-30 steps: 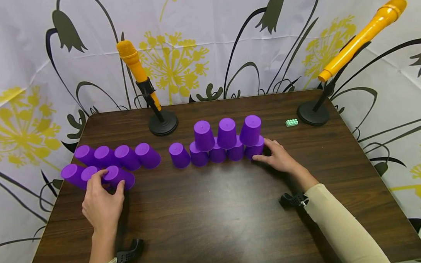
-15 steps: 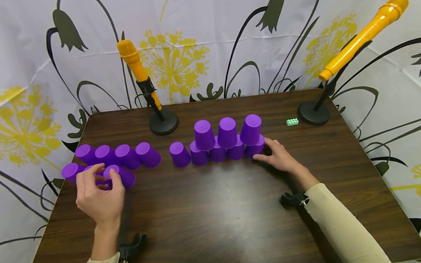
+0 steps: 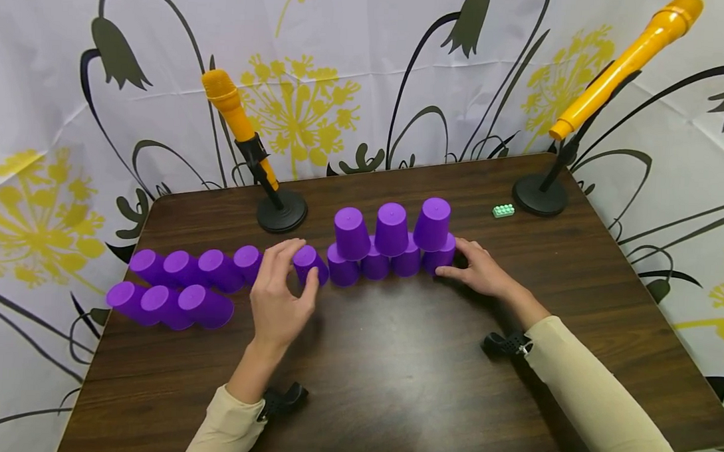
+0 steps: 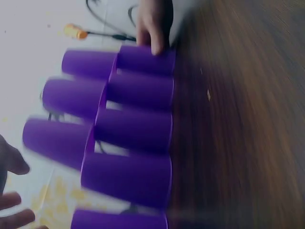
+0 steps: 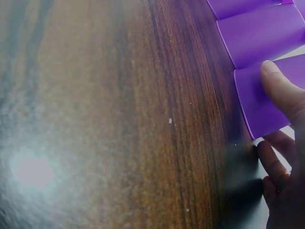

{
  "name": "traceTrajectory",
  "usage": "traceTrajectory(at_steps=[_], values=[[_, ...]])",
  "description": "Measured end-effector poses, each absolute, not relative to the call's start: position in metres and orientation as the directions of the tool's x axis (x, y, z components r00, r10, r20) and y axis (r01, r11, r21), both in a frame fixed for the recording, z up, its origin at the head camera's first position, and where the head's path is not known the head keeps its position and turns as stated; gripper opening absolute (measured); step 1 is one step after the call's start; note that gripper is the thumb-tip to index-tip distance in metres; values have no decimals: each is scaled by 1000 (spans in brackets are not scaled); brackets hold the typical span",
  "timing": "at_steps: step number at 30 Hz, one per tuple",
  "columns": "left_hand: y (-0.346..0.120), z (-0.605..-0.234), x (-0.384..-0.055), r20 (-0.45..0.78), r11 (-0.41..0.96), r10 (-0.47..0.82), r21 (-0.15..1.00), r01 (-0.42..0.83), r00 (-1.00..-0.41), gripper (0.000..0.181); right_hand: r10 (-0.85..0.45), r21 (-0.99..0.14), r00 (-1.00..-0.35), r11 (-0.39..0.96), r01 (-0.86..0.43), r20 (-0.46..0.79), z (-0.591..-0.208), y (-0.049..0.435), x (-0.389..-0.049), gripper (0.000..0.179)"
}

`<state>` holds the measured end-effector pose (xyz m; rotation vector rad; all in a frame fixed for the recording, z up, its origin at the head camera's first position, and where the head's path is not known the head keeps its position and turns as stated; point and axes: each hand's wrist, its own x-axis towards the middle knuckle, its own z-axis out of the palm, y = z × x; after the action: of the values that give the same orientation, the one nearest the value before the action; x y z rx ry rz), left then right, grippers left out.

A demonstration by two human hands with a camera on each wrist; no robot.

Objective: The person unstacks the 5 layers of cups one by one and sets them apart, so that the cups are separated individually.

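Several upside-down purple cups form a bottom row, with three more cups, among them the middle upper cup [image 3: 392,228], standing on top of it. My right hand [image 3: 477,270] holds the rightmost bottom cup [image 3: 437,254]; its thumb [image 5: 281,90] lies on the front and its fingers reach round the far side. My left hand [image 3: 283,293] is at the row's left end, thumb and fingers spread on either side of the end cup [image 3: 309,259]. In the left wrist view its fingers [image 4: 16,219] appear at the left edge, apart from the cups in sight.
More upside-down purple cups [image 3: 206,307] stand in two rows at the table's left. Behind them is a yellow microphone [image 3: 231,108] on a black stand; another yellow microphone [image 3: 625,69] stands back right, near a small green toy brick [image 3: 503,211]. A patterned cloth [image 3: 367,66] hangs behind.
My left hand has left the front cup of the left group and moved right to the end cup of the row. The right hand stays at its cup.
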<state>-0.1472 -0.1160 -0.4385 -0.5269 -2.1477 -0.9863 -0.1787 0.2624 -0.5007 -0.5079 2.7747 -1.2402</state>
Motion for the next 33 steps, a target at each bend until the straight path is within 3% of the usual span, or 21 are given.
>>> traceTrajectory(at_steps=[7,13,25,33], values=[[-76,-433,-162,666,615,154,514,598,-730,64,-319,-737,-945,622,-265,70,-498,263,-178,67],[-62,-437,-172,629,610,149,549,571,-763,64,-326,-734,-943,625,-265,64,-500,262,-178,69],[-56,-441,-177,661,578,92,574,580,-745,55,-312,-733,-947,628,-262,72,-499,263,-179,68],[-80,-437,-157,684,557,53,584,590,-728,55,-313,-737,-946,620,-269,81,-502,263,-180,71]])
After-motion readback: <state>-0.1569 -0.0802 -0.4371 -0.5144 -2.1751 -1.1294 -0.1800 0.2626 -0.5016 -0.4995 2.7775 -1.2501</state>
